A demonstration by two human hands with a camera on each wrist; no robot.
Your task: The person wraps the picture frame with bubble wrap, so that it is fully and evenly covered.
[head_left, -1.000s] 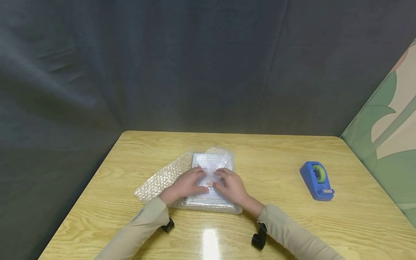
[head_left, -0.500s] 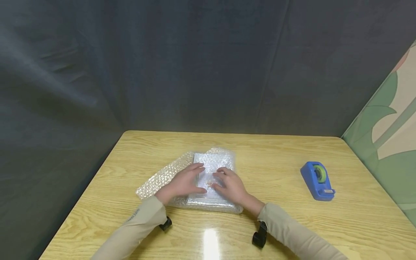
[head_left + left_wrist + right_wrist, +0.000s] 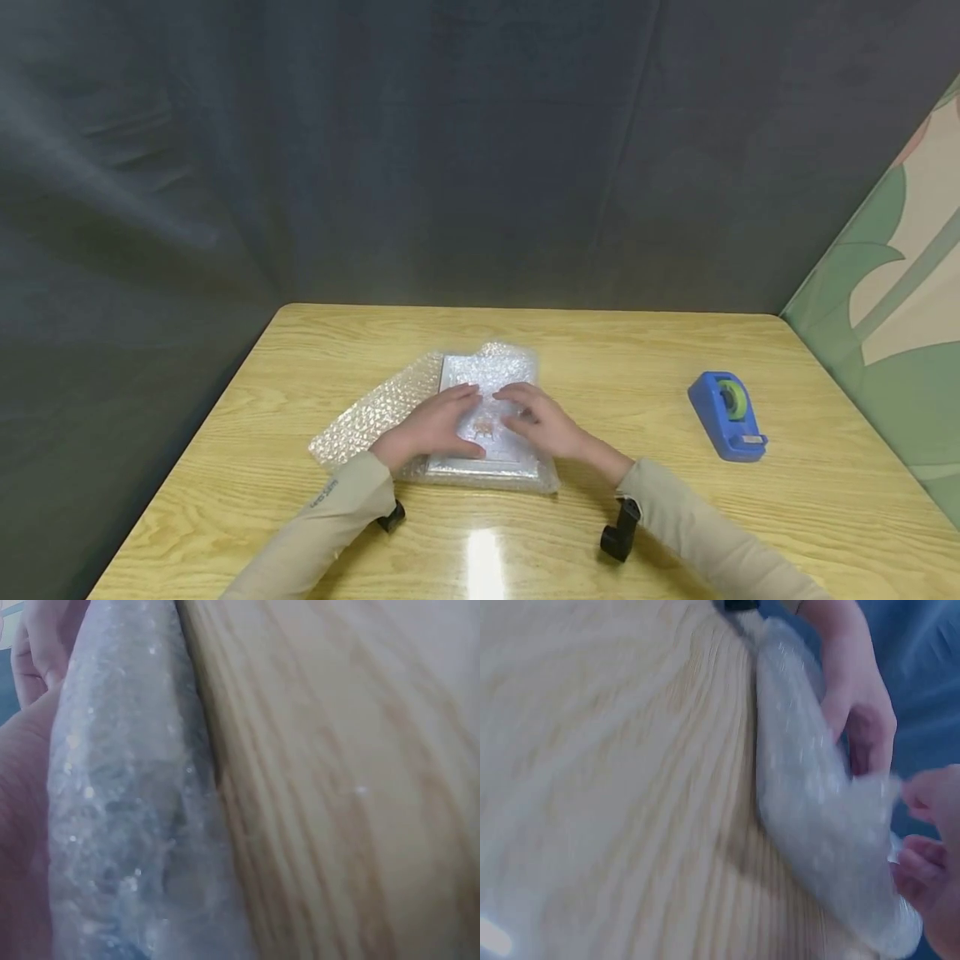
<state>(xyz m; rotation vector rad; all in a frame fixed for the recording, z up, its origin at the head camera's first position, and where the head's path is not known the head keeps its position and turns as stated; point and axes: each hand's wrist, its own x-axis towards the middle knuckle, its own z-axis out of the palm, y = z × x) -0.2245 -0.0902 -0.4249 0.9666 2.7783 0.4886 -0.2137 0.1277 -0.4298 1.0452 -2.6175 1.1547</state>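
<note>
A flat rectangular thing (image 3: 487, 450) with a pale face, a rim like a picture frame's and a small reddish-brown print lies under clear bubble wrap (image 3: 375, 415). The wrap's loose part spreads out to the left. My left hand (image 3: 435, 427) rests on the package's left side, thumb and fingers spread. Over the right side is my right hand (image 3: 542, 423), its thumb apart from its bent fingers. In the right wrist view, a raised fold of bubble wrap (image 3: 855, 817) stands close by the right fingers (image 3: 919, 870); whether they touch it is unclear.
A blue tape dispenser (image 3: 726, 417) with a greenish roll stands at the right of the wooden table (image 3: 637, 367). Dark curtain (image 3: 465, 150) hangs behind the table and to the left. A leaf-patterned panel (image 3: 892, 333) borders the right side.
My right hand has shifted slightly right and its thumb has drawn back, uncovering the print. The left hand moved slightly left, then back. The package has stayed nearly in place.
</note>
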